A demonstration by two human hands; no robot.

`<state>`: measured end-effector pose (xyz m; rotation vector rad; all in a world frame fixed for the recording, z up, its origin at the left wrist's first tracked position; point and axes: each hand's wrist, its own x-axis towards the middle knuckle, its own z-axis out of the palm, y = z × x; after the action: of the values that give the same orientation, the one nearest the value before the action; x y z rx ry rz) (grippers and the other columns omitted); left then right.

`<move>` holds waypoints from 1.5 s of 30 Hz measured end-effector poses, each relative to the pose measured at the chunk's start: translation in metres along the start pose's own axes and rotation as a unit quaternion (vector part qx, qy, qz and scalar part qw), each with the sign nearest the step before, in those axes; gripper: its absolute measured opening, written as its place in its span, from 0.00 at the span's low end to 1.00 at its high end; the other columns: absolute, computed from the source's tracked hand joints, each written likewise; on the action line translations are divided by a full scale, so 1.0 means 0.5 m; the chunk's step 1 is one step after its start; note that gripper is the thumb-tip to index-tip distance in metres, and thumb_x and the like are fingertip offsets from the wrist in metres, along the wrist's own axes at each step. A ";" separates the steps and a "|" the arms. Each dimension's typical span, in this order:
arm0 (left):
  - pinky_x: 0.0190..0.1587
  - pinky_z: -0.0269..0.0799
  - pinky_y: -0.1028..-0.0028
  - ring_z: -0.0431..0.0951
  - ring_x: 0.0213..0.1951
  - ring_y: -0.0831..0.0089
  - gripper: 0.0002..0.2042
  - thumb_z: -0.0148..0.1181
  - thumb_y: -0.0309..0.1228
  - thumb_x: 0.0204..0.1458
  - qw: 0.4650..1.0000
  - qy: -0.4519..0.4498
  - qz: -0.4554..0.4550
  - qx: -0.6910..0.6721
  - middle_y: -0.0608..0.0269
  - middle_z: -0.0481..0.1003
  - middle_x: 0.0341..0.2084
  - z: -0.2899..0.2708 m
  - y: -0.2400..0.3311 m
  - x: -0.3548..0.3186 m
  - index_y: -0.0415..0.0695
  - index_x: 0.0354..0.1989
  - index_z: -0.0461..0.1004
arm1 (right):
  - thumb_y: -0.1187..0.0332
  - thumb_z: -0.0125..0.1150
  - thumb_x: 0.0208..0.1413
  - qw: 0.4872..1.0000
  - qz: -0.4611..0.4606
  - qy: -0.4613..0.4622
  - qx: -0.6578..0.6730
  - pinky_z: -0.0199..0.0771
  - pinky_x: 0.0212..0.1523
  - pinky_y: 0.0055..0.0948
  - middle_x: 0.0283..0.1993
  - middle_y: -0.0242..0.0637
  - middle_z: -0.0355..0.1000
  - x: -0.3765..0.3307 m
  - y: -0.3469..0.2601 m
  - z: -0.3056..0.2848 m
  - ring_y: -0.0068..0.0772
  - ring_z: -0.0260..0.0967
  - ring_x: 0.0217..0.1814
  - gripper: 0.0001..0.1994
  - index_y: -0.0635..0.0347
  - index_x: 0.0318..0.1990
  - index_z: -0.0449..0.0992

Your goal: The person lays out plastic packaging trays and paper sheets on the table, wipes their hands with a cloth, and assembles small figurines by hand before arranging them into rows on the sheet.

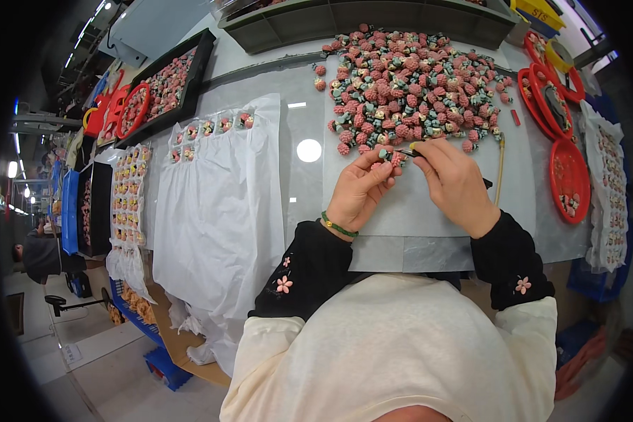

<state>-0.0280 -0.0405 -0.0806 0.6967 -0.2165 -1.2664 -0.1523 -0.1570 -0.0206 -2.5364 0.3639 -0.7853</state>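
Observation:
My left hand (pixel 363 184) pinches a small pink, bumpy figurine (pixel 397 159) with teal parts, held up over the table. In my right hand (pixel 456 181) is a thin tool with a dark handle (pixel 416 152), and its tip meets the figurine. Whether that tip is a blade or a brush is too small to tell. Just beyond both hands lies a big heap of similar pink and teal figurines (pixel 415 88). A slim tan stick (pixel 500 169) rests on the table to the right of my right hand.
White bubble sheeting (pixel 214 204) with a few figurines lies left. A black tray (pixel 202 60) of figurines stands far left, a grey crate (pixel 373 27) at the back. Red baskets (pixel 568 179) line the right, beside a filled packing sheet (pixel 607 190). Another person (pixel 46 253) is far left.

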 end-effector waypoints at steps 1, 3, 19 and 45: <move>0.37 0.68 0.81 0.72 0.38 0.74 0.13 0.52 0.23 0.51 1.000 0.003 0.000 -0.006 0.62 0.71 0.37 -0.003 -0.001 0.000 0.39 0.46 0.65 | 0.76 0.56 0.46 0.999 -0.027 0.006 -0.023 0.66 0.27 0.31 0.30 0.40 0.67 0.003 -0.001 0.002 0.41 0.66 0.28 0.10 0.64 0.38 0.71; 0.37 0.68 0.80 0.72 0.39 0.72 0.14 0.52 0.22 0.50 1.000 0.001 -0.003 -0.004 0.61 0.71 0.37 0.001 0.000 0.001 0.39 0.46 0.65 | 0.75 0.57 0.45 0.997 -0.039 -0.015 -0.060 0.65 0.26 0.31 0.28 0.38 0.66 0.008 -0.001 -0.005 0.39 0.65 0.28 0.10 0.63 0.37 0.71; 0.37 0.70 0.79 0.73 0.39 0.71 0.14 0.54 0.20 0.48 1.000 0.020 -0.004 0.002 0.61 0.72 0.33 0.001 -0.004 0.002 0.39 0.45 0.65 | 0.71 0.59 0.38 0.964 -0.171 -0.056 -0.197 0.63 0.25 0.27 0.23 0.31 0.62 0.031 0.009 -0.012 0.29 0.63 0.27 0.10 0.58 0.32 0.71; 0.37 0.71 0.79 0.74 0.41 0.68 0.14 0.53 0.18 0.48 1.000 0.025 0.006 0.003 0.61 0.72 0.31 -0.004 -0.006 0.000 0.37 0.45 0.65 | 0.70 0.57 0.39 0.958 -0.198 -0.049 -0.202 0.62 0.25 0.27 0.20 0.30 0.60 0.034 0.004 -0.007 0.29 0.61 0.26 0.05 0.58 0.25 0.69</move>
<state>-0.0293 -0.0404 -0.0837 0.7305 -0.1827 -1.2360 -0.1411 -0.1661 -0.0110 -3.0772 -0.0305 -0.7840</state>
